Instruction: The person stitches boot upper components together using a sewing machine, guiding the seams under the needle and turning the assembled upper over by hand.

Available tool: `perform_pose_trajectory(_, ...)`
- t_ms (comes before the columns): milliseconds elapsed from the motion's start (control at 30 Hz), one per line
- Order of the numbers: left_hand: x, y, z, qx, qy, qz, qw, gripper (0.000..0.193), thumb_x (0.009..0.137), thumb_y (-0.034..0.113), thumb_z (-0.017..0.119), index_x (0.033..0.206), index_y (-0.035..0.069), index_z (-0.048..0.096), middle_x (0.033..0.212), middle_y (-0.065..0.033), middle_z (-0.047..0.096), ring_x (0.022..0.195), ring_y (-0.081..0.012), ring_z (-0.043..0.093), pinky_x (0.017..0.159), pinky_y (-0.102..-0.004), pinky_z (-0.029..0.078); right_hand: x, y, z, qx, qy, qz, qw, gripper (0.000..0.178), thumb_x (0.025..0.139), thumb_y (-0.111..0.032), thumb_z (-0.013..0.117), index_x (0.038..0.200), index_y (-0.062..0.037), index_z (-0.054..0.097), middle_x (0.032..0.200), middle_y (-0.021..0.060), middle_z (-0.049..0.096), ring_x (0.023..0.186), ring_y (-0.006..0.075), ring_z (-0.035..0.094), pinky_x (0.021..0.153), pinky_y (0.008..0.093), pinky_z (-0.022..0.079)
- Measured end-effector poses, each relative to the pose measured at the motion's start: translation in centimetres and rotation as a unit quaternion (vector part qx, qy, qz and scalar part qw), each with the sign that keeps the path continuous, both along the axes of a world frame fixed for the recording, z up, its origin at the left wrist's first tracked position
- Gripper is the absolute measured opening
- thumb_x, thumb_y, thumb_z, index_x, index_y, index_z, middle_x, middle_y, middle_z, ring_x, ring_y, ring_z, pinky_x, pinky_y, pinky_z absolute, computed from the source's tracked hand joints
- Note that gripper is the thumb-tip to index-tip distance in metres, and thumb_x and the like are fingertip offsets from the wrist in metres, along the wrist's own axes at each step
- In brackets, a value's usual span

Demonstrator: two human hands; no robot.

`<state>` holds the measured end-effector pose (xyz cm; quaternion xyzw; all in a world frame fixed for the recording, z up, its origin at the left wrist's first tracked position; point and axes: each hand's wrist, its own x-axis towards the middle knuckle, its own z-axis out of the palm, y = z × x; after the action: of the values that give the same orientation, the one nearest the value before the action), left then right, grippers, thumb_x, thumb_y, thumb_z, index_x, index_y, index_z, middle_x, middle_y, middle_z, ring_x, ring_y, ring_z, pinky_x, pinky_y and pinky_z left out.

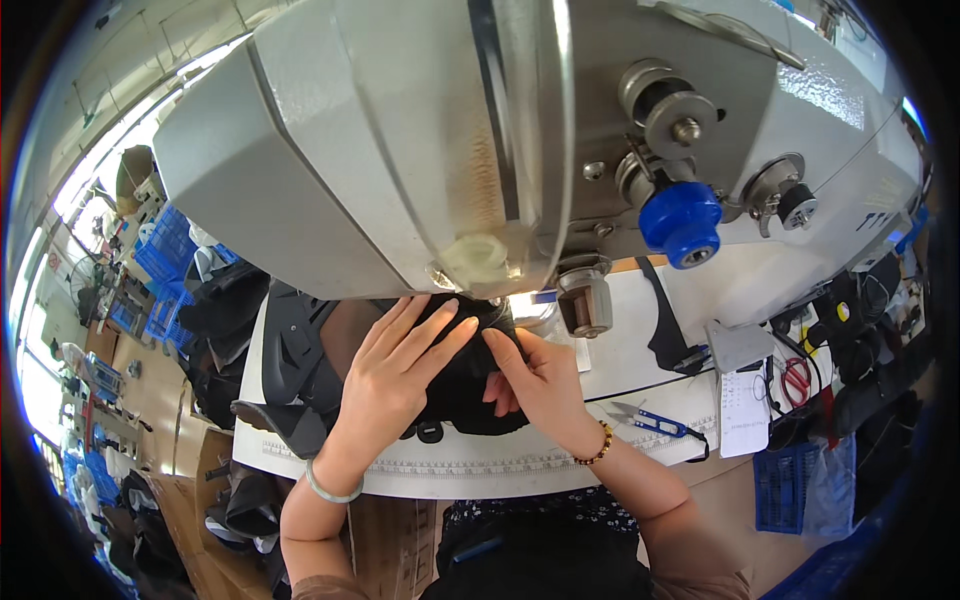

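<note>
A black fabric piece (pixel 462 400) lies on the white table under the head of a large grey sewing machine (pixel 340 130). My left hand (pixel 392 362) rests on the fabric's left part, its fingers stretched out and pointing toward the needle area. At the right edge of the fabric, my right hand (pixel 540 380) grips it, thumb on top and other fingers curled underneath. The machine head hides the needle and the far part of the fabric. Left of my left hand sit dark shaped pieces (pixel 290 345).
Blue-handled thread snips (pixel 655 422) lie right of my right hand, beside a ruler strip along the table's front edge. Farther right are a paper sheet (pixel 744 415) and red-handled scissors (pixel 796 380). A blue basket (pixel 780 490) stands at lower right; a cardboard box (pixel 190 510) at lower left.
</note>
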<state>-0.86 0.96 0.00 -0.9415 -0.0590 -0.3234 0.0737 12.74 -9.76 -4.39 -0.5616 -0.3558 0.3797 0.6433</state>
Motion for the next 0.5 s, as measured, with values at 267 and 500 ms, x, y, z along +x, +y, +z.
perform_pose_trajectory(267, -0.2, -1.2, -0.1, -0.038, 0.004, 0.044, 0.998, 0.052, 0.064, -0.008, 0.055, 0.113, 0.008, 0.062, 0.114, -0.0094, 0.060, 0.112, -0.0317, 0.054, 0.098, -0.0419, 0.043, 0.0, -0.1, 0.3, 0.002, 0.019, 0.009, 1.000, 0.037, 0.094, -0.031, 0.052, 0.078, 0.0024, 0.060, 0.060, 0.0068, 0.062, 0.045, 0.0084, 0.056, 0.041, 0.0201, 0.042)
perform_pose_trajectory(500, 0.9, -4.9, -0.5, -0.102, -0.021, 0.133, 0.986, 0.050, 0.068, -0.004, 0.054, 0.117, 0.006, 0.059, 0.119, -0.0115, 0.054, 0.117, -0.0335, 0.048, 0.102, -0.0440, 0.036, 1.4, -0.4, -0.2, -0.007, -0.089, 0.058, 0.994, 0.032, 0.093, -0.028, 0.052, 0.094, 0.0019, 0.065, 0.071, 0.0075, 0.067, 0.060, 0.0137, 0.064, 0.055, 0.0257, 0.048)
